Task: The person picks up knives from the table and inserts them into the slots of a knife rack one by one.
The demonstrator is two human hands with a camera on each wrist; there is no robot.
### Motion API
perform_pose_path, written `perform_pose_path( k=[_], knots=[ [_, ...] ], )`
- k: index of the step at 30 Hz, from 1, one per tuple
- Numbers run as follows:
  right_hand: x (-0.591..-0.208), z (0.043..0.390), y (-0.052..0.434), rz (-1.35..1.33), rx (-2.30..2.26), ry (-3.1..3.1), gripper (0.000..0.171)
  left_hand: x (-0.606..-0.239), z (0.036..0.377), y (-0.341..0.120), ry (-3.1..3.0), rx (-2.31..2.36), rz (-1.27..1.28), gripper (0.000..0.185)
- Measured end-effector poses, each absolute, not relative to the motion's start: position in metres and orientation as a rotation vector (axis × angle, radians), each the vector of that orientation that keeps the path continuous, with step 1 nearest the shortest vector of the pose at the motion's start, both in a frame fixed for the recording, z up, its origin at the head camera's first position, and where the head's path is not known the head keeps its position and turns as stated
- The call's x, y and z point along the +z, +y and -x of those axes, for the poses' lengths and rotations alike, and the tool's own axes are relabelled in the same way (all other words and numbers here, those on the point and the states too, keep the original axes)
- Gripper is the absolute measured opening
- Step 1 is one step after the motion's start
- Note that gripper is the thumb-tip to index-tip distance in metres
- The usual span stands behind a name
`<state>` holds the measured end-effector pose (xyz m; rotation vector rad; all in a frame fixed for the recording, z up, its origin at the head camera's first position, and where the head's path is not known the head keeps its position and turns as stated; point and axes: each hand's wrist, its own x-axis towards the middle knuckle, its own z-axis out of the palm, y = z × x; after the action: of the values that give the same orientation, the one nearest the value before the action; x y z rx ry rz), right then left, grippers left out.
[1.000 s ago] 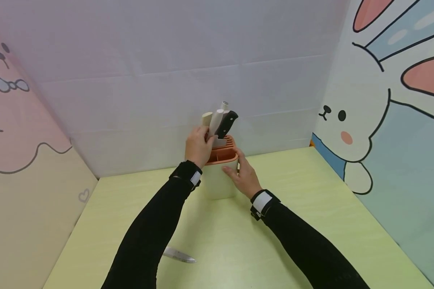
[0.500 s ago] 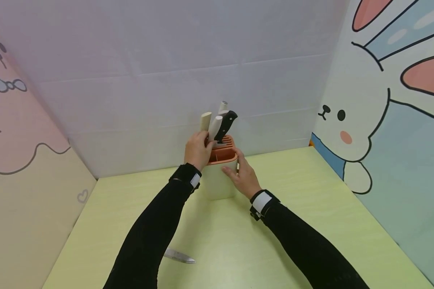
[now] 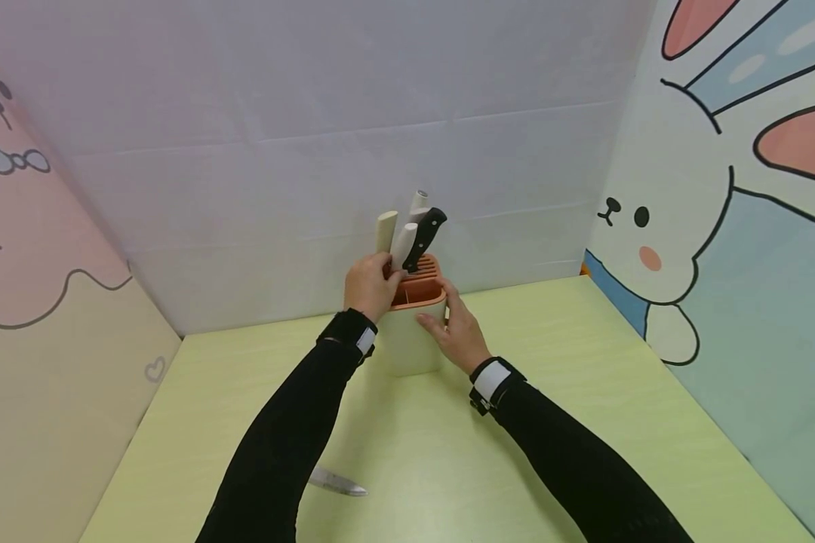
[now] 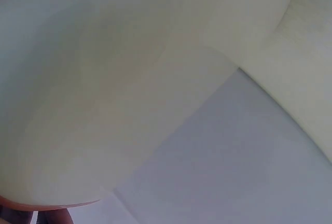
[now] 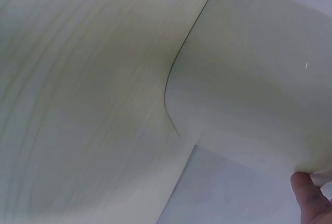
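A pale cream knife holder with an orange slotted top stands upright on the table near the back wall in the head view. My left hand is at its left rear edge, thumb and fingers pinching a white-handled knife low on the handle; its blade is down in the slots. Around it stand a cream-handled knife, a black-handled knife and a further white handle. My right hand grips the holder's right side, thumb on the front wall. The holder's wall fills much of the right wrist view.
A loose knife blade lies on the pale green table at the front, its handle end hidden by my left sleeve. A plain white back wall rises close behind the holder.
The white-handled knife has sunk lower into the holder, its blade slipping out of sight in the slots, and my left hand has come down slightly with it. My right hand stays in place.
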<state>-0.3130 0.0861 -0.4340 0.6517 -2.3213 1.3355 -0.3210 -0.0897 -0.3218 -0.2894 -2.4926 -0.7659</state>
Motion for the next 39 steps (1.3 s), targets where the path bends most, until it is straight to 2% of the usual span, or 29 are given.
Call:
perform_pose_path(
  k=[26,39],
  knots=[
    [-0.432,0.311,0.085,-0.642,1.302,-2.324,0.075,-0.319,0.317,-0.1,-2.564,-0.82,0.262,0.028],
    [-0.43,0.311,0.084,-0.652,1.346,-2.302,0.076,-0.298,0.261,-0.175,-2.454,-0.731,0.428,0.029]
  ],
)
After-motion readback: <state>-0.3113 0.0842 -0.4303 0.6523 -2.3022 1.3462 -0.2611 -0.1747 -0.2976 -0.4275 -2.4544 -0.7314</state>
